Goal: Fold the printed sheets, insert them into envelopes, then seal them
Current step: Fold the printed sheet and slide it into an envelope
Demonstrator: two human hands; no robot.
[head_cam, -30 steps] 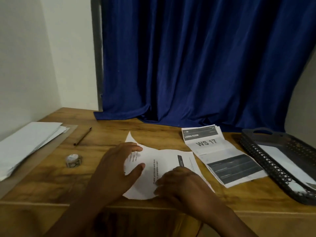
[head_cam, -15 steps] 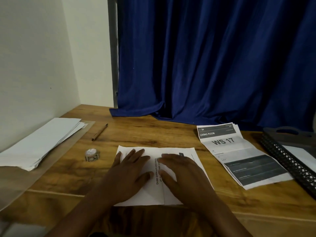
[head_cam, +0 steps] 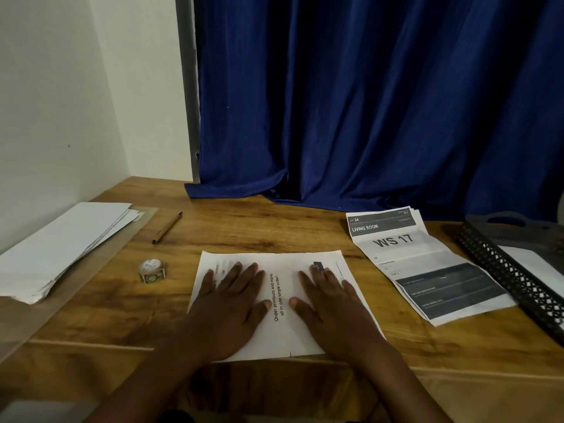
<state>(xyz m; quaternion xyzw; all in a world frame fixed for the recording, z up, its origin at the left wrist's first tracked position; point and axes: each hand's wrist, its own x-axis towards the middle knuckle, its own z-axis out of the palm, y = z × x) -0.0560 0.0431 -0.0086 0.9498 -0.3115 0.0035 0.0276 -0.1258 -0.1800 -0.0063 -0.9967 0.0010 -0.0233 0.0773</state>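
A white printed sheet (head_cam: 279, 331) lies flat on the wooden table (head_cam: 274, 227) right in front of me, its text running sideways. My left hand (head_cam: 230, 306) presses flat on its left half with straight, spread fingers. My right hand (head_cam: 331, 306) presses flat on its right half the same way. A stack of creased printed sheets (head_cam: 424, 264) headed "WS 17" lies to the right. White envelopes (head_cam: 58, 242) are piled at the left edge.
A small roll of tape (head_cam: 152, 270) and a brown pen (head_cam: 167, 228) lie left of the sheet. A dark mesh tray (head_cam: 518, 279) holding white paper stands at the far right. A blue curtain (head_cam: 366, 102) hangs behind the table.
The sheet, bent up under my left hand a second ago, now lies flat. Both hands have spread apart across it, left hand to the left and right hand to the right.
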